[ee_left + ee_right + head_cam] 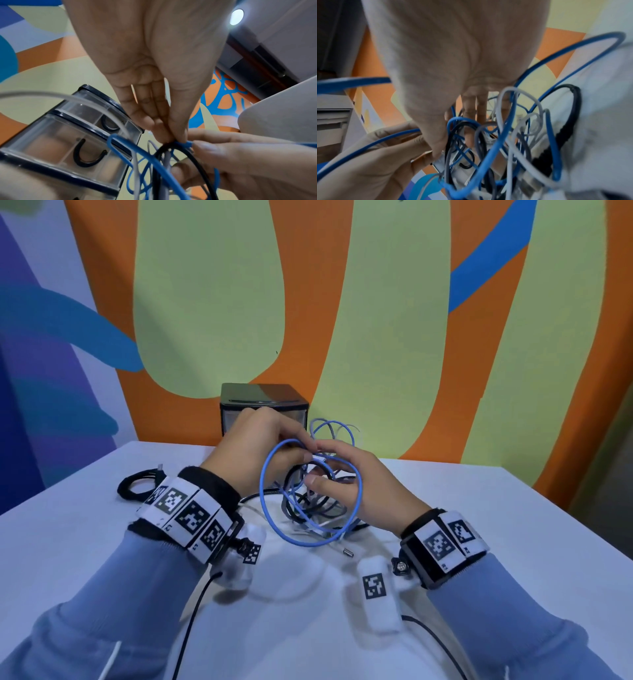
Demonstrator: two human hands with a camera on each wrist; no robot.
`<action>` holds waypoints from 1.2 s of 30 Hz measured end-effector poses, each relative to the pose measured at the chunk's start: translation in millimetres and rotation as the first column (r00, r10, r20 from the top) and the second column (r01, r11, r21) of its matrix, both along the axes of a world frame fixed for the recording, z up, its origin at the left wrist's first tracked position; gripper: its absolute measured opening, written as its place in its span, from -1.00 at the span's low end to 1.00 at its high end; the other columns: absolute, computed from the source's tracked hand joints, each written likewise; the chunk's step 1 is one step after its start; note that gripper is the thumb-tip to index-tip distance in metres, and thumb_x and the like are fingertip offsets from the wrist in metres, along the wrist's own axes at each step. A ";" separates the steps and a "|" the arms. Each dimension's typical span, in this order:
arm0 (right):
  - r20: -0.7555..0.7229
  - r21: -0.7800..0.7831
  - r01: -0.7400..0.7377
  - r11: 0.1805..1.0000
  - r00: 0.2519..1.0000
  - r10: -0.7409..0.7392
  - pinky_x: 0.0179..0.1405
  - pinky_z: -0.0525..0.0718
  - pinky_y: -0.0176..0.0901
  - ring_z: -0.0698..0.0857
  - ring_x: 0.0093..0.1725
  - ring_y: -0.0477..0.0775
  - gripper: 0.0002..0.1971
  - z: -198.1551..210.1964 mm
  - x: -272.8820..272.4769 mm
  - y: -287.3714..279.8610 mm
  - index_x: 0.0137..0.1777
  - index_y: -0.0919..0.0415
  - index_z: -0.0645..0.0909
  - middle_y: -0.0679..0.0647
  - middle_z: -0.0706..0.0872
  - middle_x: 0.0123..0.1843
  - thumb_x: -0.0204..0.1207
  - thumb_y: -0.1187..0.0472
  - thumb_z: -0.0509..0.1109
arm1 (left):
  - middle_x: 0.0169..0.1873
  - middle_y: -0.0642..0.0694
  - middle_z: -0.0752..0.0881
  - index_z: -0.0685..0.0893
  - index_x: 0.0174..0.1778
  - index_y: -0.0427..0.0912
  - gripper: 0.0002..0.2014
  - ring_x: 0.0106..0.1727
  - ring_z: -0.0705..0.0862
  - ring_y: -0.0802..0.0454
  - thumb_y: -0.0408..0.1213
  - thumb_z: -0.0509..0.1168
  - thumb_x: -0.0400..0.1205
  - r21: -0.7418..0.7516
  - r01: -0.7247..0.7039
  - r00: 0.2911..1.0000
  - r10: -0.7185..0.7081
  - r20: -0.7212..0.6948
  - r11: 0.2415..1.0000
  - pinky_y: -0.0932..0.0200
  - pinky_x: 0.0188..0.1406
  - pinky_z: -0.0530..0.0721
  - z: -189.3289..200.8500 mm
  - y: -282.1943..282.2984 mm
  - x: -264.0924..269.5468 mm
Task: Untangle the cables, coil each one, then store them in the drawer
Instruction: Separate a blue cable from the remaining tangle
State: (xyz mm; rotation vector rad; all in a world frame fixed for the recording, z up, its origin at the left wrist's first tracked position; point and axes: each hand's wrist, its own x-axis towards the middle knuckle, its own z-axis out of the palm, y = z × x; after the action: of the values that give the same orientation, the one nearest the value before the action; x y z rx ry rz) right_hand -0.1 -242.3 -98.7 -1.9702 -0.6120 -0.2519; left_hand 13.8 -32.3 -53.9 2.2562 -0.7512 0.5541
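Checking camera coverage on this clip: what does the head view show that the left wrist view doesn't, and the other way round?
Only the head view shows the coiled black cable lying apart on the white table, and both wristbands.

Only the left wrist view shows the clear drawer fronts with dark U-shaped handles, and a ceiling light.

Both show the left hand and right hand holding the blue cable over the tangle.

A white table [102, 542] stood against a wall mural [376, 302] painted in orange, pale green, blue and purple shapes. In the left wrist view, a round ceiling light [236, 16] was lit, and a dark beam [257, 60] crossed the ceiling.
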 end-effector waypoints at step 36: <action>-0.213 0.665 0.059 0.745 0.971 0.113 0.32 0.67 0.25 0.86 0.10 0.24 -0.95 10.1 -2.0 -24.6 0.12 0.06 0.70 0.31 0.84 0.13 0.72 0.20 0.46 | -0.02 -0.13 0.78 0.73 0.28 0.03 -0.33 -0.18 0.79 -0.07 0.02 0.80 0.27 -0.420 0.009 0.988 -0.072 -0.134 0.908 -0.23 0.09 0.84 -7.1 -6.9 5.5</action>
State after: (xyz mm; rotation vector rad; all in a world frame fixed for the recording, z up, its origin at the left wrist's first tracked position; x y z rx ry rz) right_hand -2.1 -266.8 -88.6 -1.2578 -0.3194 -0.1756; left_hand 19.3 -39.2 -61.1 1.8542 -0.5422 0.4708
